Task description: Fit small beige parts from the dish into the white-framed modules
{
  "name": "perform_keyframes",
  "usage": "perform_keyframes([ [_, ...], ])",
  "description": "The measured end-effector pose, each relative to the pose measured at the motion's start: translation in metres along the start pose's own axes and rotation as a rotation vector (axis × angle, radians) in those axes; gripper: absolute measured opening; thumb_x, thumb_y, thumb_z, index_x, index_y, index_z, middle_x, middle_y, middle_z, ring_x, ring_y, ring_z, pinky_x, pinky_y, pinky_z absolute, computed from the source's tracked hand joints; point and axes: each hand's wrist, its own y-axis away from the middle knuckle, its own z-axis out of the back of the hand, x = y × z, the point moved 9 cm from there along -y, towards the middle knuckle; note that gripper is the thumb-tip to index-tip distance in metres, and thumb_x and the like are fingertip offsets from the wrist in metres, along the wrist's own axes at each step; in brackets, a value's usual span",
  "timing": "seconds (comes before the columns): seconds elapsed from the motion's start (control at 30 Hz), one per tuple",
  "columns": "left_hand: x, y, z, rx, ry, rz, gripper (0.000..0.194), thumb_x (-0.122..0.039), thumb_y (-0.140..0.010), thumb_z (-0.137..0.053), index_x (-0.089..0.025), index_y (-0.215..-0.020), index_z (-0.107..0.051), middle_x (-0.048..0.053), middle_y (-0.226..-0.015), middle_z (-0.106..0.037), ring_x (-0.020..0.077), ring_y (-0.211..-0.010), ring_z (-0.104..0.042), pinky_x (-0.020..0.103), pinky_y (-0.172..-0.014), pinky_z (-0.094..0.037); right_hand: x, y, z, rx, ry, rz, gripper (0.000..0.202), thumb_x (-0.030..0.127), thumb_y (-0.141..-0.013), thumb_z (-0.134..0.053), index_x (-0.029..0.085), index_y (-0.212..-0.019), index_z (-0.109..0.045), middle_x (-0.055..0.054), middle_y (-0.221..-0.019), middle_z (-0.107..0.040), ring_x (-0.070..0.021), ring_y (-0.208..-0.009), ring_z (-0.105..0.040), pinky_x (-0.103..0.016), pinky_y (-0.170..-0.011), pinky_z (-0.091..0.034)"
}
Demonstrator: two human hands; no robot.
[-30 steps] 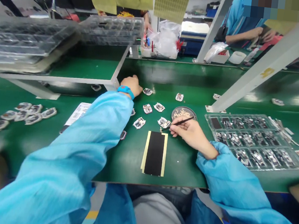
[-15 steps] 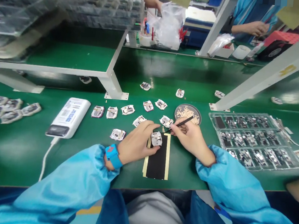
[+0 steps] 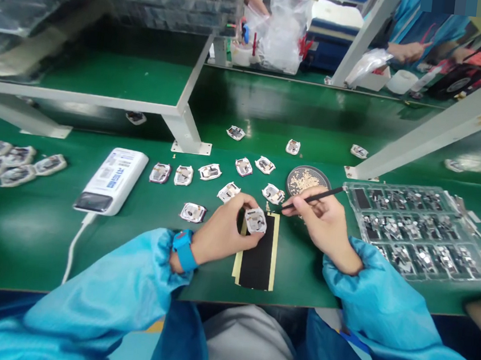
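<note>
Between the thumb and fingers of my left hand (image 3: 223, 228) is a white watch case (image 3: 255, 220) with small parts inside. It is held over a black mat (image 3: 256, 262) edged with pale yellow strips. Closed round dark tweezers (image 3: 318, 196), my right hand (image 3: 326, 223) points their tip down and left, close to tiny tan parts (image 3: 268, 207) beyond the mat. A round dish (image 3: 308, 178) of small tan pieces lies just behind that hand. Other watch cases (image 3: 273, 194) are spread across the green bench around my hands.
To the left lie a white power bank (image 3: 112, 181) with a cable and a cluster of watch cases (image 3: 18, 163). A clear compartment tray (image 3: 424, 231) of small parts sits at the right. White shelf legs (image 3: 183, 131) rise from the bench, and co-workers' hands (image 3: 410, 51) show behind.
My right hand has shifted slightly right, and the tweezers now lie at a lower angle with more of the shaft showing. The watch case in my left hand has turned a little. The view has shifted slightly.
</note>
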Motion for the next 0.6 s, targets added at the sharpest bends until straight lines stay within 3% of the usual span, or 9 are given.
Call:
perform_keyframes([
  [0.07,0.011,0.001,-0.009,0.063,0.28,0.151,0.043,-0.023,-0.078,-0.076,-0.024,-0.109,-0.046,0.0,-0.091,-0.066,0.0164,-0.074,-0.062,0.028,-0.063,-0.048,0.007,0.002,0.002,-0.033,0.019,0.042,0.028,0.042,-0.087,-0.076,0.021,-0.09,-0.059,-0.005,-0.081,-0.076,-0.0194,-0.07,-0.076,-0.035,-0.068,-0.067],
  [0.17,0.018,0.001,-0.019,0.095,0.506,0.248,0.043,-0.03,-0.079,-0.078,-0.024,-0.106,-0.046,-0.001,-0.083,-0.066,0.0154,-0.07,-0.064,0.025,-0.06,-0.049,0.016,0.006,0.001,-0.042,0.026,0.118,0.022,0.037,-0.09,-0.074,0.021,-0.091,-0.059,-0.005,-0.083,-0.075,-0.0194,-0.071,-0.075,-0.035,-0.068,-0.066],
  [0.33,0.023,-0.001,-0.017,-0.005,0.461,0.249,0.022,-0.039,-0.091,-0.065,-0.023,-0.099,-0.052,-0.003,-0.069,-0.063,0.0143,-0.056,-0.062,0.025,-0.054,-0.05,0.023,0.015,-0.007,0.003,0.16,0.254,0.012,0.031,-0.093,-0.068,0.024,-0.094,-0.06,-0.006,-0.088,-0.075,-0.022,-0.079,-0.074,-0.039,-0.073,-0.063],
  [0.47,0.023,0.0,-0.019,0.007,0.413,0.239,0.016,-0.034,-0.094,-0.061,-0.023,-0.102,-0.054,-0.002,-0.074,-0.067,0.0162,-0.06,-0.067,0.027,-0.059,-0.053,0.025,0.019,-0.013,0.044,0.293,0.349,0.007,0.026,-0.092,-0.068,0.025,-0.096,-0.062,-0.005,-0.09,-0.075,-0.0237,-0.087,-0.074,-0.043,-0.083,-0.059],
  [0.6,0.024,0.001,-0.018,-0.002,0.383,0.248,0.015,-0.033,-0.094,-0.06,-0.024,-0.103,-0.054,-0.001,-0.077,-0.069,0.0172,-0.062,-0.069,0.028,-0.059,-0.053,0.024,0.019,-0.019,0.08,0.35,0.383,0.01,0.019,-0.091,-0.068,0.025,-0.097,-0.064,-0.004,-0.092,-0.076,-0.023,-0.088,-0.073,-0.042,-0.084,-0.058],
])
